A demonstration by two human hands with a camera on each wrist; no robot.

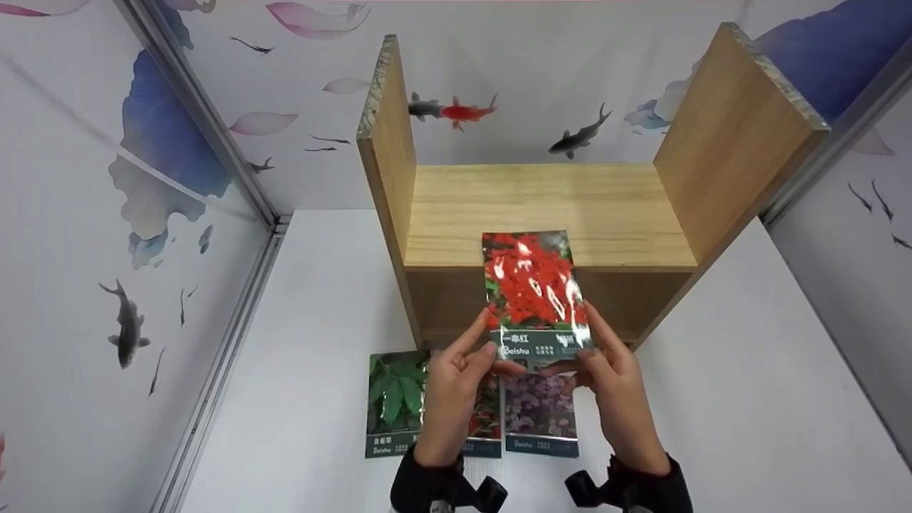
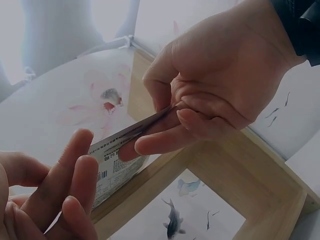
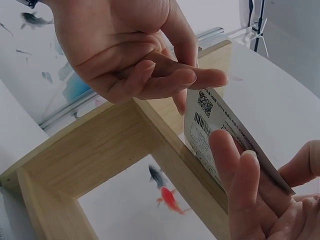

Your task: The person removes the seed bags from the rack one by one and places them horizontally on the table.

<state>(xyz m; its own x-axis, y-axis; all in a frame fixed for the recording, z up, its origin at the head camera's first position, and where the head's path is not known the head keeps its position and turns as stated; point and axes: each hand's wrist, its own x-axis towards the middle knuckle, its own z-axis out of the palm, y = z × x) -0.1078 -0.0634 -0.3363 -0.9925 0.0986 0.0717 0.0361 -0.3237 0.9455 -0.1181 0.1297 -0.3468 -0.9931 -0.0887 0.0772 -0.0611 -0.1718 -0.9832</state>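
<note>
A seed packet with red flowers (image 1: 534, 281) is held up in front of the wooden shelf. My left hand (image 1: 456, 385) pinches its lower left edge between thumb and fingers. At the lower right edge, my right hand (image 1: 616, 385) pinches it in the same way. Printed text and a barcode show on the packet's back (image 3: 207, 130) in the right wrist view. Beneath the hands lie a green-leaf packet (image 1: 394, 395), a packet with red in its picture (image 1: 486, 420), partly hidden by my left hand, and a purple-flower packet (image 1: 541, 410).
The wooden shelf (image 1: 541, 206) has two upright side boards, a middle board and a recess below it. It stands on the white table (image 1: 306, 370) against a wall printed with fish and petals. Metal frame rails (image 1: 214, 142) run along the left corner.
</note>
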